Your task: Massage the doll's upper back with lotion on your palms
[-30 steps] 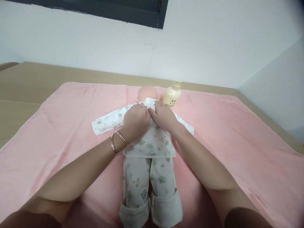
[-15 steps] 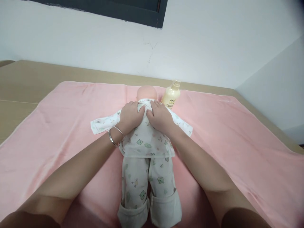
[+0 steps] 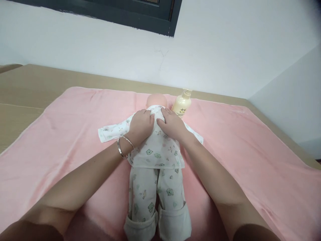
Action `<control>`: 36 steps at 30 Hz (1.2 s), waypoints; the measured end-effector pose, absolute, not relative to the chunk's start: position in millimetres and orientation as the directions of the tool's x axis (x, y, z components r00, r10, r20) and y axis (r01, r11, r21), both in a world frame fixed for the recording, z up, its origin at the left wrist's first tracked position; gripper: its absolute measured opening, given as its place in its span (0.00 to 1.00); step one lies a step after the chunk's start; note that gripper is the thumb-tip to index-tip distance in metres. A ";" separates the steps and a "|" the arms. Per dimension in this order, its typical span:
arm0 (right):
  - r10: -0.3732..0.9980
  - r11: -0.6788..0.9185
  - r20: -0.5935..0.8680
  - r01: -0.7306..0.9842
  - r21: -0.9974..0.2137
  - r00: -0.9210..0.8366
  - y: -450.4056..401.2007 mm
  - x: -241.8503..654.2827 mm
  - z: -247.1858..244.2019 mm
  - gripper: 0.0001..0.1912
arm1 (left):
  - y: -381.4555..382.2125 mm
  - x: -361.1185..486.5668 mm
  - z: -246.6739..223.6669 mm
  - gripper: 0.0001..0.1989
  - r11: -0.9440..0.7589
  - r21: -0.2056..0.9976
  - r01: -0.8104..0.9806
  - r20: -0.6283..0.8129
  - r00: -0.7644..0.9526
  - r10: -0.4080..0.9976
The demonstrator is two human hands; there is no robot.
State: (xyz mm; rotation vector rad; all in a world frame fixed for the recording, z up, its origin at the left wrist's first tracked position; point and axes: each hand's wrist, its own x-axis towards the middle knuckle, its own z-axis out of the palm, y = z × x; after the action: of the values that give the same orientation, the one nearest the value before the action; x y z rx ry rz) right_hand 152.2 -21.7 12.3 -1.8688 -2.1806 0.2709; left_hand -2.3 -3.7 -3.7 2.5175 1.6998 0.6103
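Now that they've let go of the white collar point(image 3: 155, 107), the left hand point(image 3: 142, 124) lies open on the animal-print fabric top point(image 3: 157, 152), just below the bald pink doll head point(image 3: 156, 99); right hand point(image 3: 173, 124) flat there too. Neckline's neater, so smoothing's coming along imo.

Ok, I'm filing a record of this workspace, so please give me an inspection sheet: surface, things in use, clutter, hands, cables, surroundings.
Surface: pink blanket spread over a table.
Things in use: doll lying in a printed shirt and trousers, cuffs turned up.
Clutter: one bottle near the doll's head.
Hands: left hand and right hand on the shirt's upper part.
Cables: nothing seen.
Surroundings: pale wall, dark frame.
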 end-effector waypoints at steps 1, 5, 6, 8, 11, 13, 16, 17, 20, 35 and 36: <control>0.985 0.167 0.083 0.939 -0.301 -0.149 -21.3 152.4 11.5 0.35 | -8.7 -1.1 -1.9 0.19 -0.426 0.203 0.882 0.315 0.353 0.881; 0.974 0.216 0.120 0.942 -0.257 -0.191 -22.8 151.8 12.5 0.31 | -28.4 4.3 3.3 0.14 -0.519 0.058 0.853 0.371 0.465 0.804; 0.974 0.218 0.120 0.947 -0.235 -0.194 -24.8 150.7 14.3 0.29 | -30.4 4.9 3.7 0.14 -0.518 0.059 0.854 0.373 0.462 0.804; 0.974 0.210 0.116 0.962 -0.173 -0.192 -31.6 146.8 19.2 0.25 | -28.4 4.1 3.9 0.14 -0.494 0.100 0.864 0.355 0.433 0.829; 0.978 0.179 0.119 0.983 -0.049 -0.172 -46.7 137.9 26.9 0.22 | -12.1 -2.9 4.5 0.15 -0.441 0.231 0.868 0.283 0.373 0.884; 0.976 0.176 0.127 0.984 0.021 -0.177 -54.9 132.9 30.2 0.21 | 1.9 -10.1 5.9 0.19 -0.381 0.367 0.849 0.196 0.330 0.924; 0.978 0.179 0.112 0.984 0.003 -0.178 -55.5 132.2 30.5 0.21 | 15.9 -18.3 7.8 0.25 -0.305 0.509 0.805 0.091 0.303 0.949; 0.980 0.173 0.103 0.984 -0.040 -0.169 -52.2 134.0 29.4 0.21 | 16.7 -19.1 8.0 0.26 -0.304 0.512 0.803 0.087 0.304 0.949; 0.989 0.140 0.074 0.973 -0.184 -0.128 -36.0 142.7 23.2 0.25 | 5.1 -14.1 8.3 0.24 -0.360 0.367 0.858 0.157 0.324 0.933; 0.979 0.191 0.114 0.959 -0.209 -0.170 -48.9 132.9 21.7 0.28 | 9.0 -10.9 11.6 0.19 -0.291 0.405 0.867 0.093 0.278 0.956; 0.980 0.186 0.109 0.955 -0.232 -0.164 -46.0 134.0 21.2 0.28 | 8.3 -10.9 10.0 0.20 -0.303 0.393 0.868 0.110 0.283 0.953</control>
State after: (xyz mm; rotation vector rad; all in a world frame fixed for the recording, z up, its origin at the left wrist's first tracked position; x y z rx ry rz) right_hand 134.0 -46.0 21.2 -1.8610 -2.2275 0.1601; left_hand -10.9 8.3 10.0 2.2973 1.6747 0.4761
